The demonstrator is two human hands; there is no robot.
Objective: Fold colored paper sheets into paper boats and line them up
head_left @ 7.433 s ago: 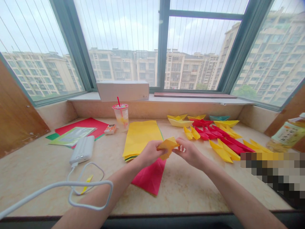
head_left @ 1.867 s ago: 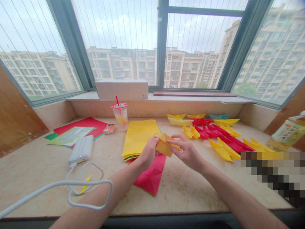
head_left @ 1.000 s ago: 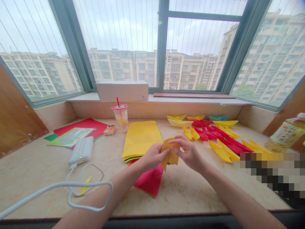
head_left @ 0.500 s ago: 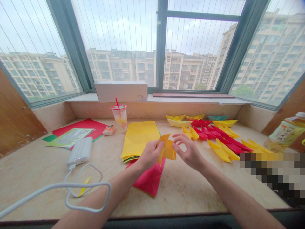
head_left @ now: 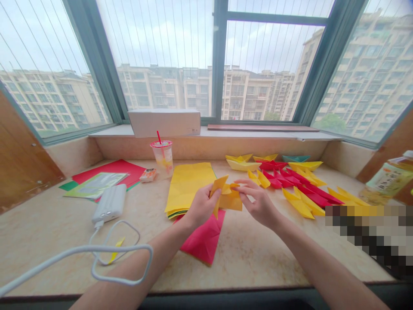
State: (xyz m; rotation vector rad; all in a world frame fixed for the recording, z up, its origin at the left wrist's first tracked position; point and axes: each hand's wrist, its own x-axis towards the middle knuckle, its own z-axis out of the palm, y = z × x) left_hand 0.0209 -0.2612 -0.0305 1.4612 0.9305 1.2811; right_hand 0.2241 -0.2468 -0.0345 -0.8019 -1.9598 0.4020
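"What do the hands hold?"
"The left hand (head_left: 202, 206) grips a small folded yellow paper piece (head_left: 232, 202), and the right hand (head_left: 259, 205) pinches its other side."
"Where is it?"
"By the flat yellow paper stack's (head_left: 189, 183) front right corner. Creased red paper (head_left: 206, 241) lies in front of that stack."

Left side of the counter (head_left: 264, 267): a white power bank (head_left: 109, 204) sits with a looped white cable (head_left: 97, 248) plugged into its near end; beyond it, a small orange-and-white packet (head_left: 149, 175) lies near a clear cup (head_left: 163, 160) with a red straw (head_left: 158, 137). A labelled bottle (head_left: 389, 178) stands far right. On the sill (head_left: 251, 134), a long white box (head_left: 164, 123) rests left of a flat brown board (head_left: 261, 128), pale apartment blocks (head_left: 164, 88) showing outside.
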